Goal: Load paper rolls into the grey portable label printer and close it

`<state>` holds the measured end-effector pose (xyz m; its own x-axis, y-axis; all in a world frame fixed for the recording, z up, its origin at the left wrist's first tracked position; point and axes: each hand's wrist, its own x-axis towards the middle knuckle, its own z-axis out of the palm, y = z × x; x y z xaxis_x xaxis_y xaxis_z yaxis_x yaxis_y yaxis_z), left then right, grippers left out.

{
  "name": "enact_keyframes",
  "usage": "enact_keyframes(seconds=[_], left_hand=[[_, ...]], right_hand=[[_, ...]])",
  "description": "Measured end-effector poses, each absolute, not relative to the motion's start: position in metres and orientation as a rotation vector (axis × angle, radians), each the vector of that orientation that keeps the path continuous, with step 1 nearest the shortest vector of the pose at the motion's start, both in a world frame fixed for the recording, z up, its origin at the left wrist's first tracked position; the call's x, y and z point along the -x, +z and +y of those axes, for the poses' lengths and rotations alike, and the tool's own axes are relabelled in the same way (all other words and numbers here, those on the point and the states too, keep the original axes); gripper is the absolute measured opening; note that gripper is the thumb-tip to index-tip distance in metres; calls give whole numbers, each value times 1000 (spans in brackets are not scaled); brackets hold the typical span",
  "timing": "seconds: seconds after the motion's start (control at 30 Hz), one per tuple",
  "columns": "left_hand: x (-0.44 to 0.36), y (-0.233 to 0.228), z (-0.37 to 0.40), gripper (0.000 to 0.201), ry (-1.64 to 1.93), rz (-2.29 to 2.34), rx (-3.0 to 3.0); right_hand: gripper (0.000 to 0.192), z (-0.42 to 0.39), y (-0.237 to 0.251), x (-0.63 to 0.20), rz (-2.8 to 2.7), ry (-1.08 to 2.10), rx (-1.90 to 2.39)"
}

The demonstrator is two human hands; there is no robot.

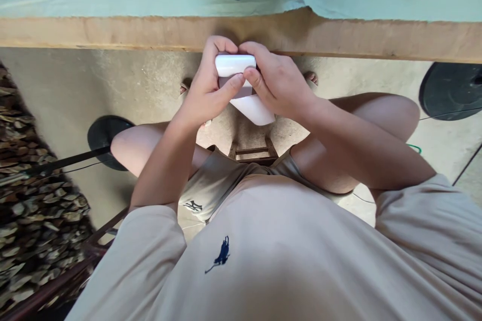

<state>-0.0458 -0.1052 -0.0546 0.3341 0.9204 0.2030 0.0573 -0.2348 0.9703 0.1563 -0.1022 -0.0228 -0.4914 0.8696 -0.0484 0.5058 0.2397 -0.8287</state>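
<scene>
Beige shirt (286, 261), nearest the lens, bears a navy horse-and-rider emblem (220, 256); no lettering is legible. Both hands meet just below the table edge (113, 32). Left hand (211, 90) and right hand (276, 85) close their fingers on a white hinged case (235, 65), thumbs pressing its front. Its lower flap (256, 109) hangs beneath the fingers, so opening appears begun, not finished. Shorts (211, 185) carry an interlocked-letter logo (193, 205).
</scene>
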Motion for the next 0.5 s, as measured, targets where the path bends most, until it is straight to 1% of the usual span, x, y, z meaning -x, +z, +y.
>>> enact_keyframes(seconds=[0.07,0.13,0.2,0.3,0.37,0.43,0.5], left_hand=[[43,-64,-106,39,1119,865,-1615],[41,-71,-106,38,1167,816,-1631],[42,-74,-103,39,1222,783,-1648],[45,-74,-97,38,1259,715,-1701],[47,-73,-95,40,1257,668,-1719],[47,-71,-97,41,1246,666,-1651],[43,-72,-100,39,1244,687,-1558]], right_hand=[[87,-103,-29,-157,-2151,1123,1254],[102,-103,-30,-159,-2165,1157,1220],[108,-103,-25,-159,-2137,1195,1187],[96,-104,-14,-157,-2014,1213,1212],[88,-105,-7,-155,-1939,1266,1243],[82,-106,-4,-154,-1943,1285,1230],[74,-107,-7,-154,-2010,1229,1195]])
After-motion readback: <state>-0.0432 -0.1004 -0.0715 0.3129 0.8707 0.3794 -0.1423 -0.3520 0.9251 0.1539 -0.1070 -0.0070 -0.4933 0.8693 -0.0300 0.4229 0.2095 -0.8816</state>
